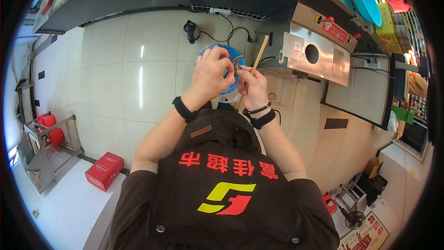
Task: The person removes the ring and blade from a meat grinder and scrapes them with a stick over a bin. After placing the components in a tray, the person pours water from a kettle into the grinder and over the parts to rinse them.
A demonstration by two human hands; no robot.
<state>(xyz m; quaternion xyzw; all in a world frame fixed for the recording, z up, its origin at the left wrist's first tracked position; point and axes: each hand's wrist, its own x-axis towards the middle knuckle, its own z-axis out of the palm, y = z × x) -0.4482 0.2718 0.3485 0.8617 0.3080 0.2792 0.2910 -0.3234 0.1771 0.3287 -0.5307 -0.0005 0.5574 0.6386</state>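
My left hand is closed, its fingertips pinched together over a blue container. Close beside it, my right hand is also closed, with a slim yellowish wooden stick or handle rising from its grip. A small dark, greyish thing shows between the two sets of fingertips, too small and covered to name. Clear plastic hangs around the blue container below my hands. My fingers hide most of what the container holds.
A black kettle stands on the tiled floor ahead, with a black cord running nearby. To the right is a steel-topped machine. Basins sit at upper right. A red box and a metal-framed stool are at left.
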